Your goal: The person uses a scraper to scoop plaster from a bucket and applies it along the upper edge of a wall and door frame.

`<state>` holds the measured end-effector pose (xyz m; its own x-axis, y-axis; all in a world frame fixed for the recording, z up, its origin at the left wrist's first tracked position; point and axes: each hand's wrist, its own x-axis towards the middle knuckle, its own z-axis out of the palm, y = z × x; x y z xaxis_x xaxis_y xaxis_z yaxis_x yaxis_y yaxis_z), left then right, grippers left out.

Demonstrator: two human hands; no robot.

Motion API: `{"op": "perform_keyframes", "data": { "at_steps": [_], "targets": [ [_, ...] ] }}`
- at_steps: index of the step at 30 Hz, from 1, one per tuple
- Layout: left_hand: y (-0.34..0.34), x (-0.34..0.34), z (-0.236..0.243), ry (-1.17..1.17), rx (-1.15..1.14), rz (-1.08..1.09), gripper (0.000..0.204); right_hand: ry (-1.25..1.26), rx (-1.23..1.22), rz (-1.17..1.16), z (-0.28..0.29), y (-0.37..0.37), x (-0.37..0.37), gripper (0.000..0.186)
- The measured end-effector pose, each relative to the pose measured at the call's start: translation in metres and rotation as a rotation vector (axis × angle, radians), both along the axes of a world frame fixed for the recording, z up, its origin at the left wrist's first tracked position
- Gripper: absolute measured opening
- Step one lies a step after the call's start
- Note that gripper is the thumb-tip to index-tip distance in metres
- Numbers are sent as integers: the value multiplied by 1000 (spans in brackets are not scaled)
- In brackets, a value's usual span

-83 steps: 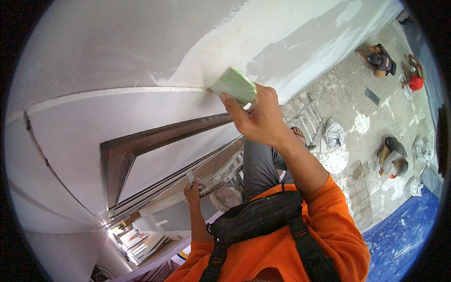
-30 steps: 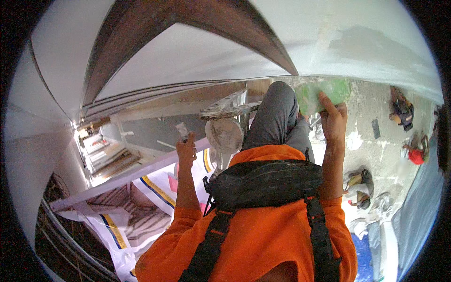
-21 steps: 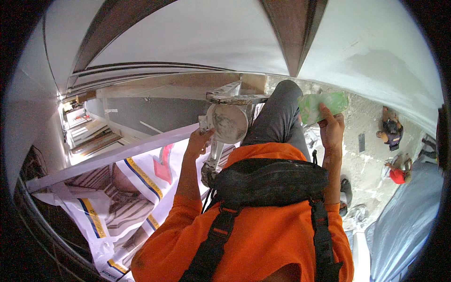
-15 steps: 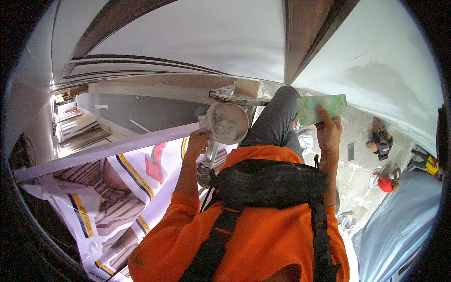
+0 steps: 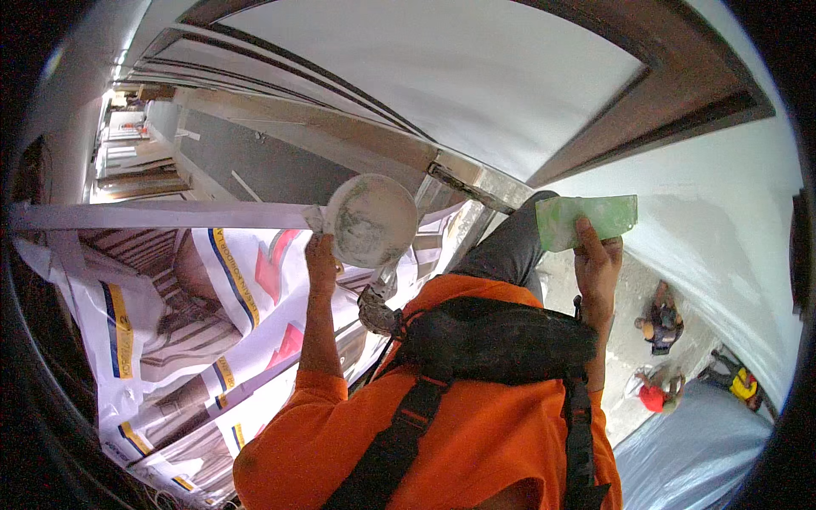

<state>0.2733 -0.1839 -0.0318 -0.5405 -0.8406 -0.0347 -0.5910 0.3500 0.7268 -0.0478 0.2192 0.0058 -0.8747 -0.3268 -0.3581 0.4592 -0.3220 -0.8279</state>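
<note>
At the left of centre, my left hand point(image 5: 321, 265) grips the rim of a round, whitish bowl point(image 5: 372, 223) smeared with a pale paste. Its fingers are partly hidden by the bowl's edge. On the right, my right hand point(image 5: 597, 263) pinches a flat green rectangular spreader point(image 5: 608, 214) from below, thumb across its face; the green surface has whitish smears. The spreader is held up in front of a white wall point(image 5: 722, 178), apart from the bowl.
A dark brown frame point(image 5: 646, 115) borders the wall panels ahead. Printed white sheeting point(image 5: 255, 280) hangs over a rail point(image 5: 170, 216) at the left. Far below, several people point(image 5: 661, 319) are on the grey floor, near a bluish tarp point(image 5: 697, 438).
The view has turned, so the wall and frame appear tilted. The bowl and my left hand now show further left. Both hands keep hold of the same things.
</note>
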Motion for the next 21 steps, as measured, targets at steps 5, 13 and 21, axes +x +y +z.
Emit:
{"op": "perform_keyframes", "data": {
  "at_steps": [5,13,21],
  "targets": [
    [35,-96,99,136,308,91,29,231,-8,6,26,-15,-9,26],
    [111,-210,105,185,441,-102,28,469,200,-92,58,-5,1,23],
    [164,-263,112,92,318,-438,32,626,655,-88,67,20,8,21]
  ]
}}
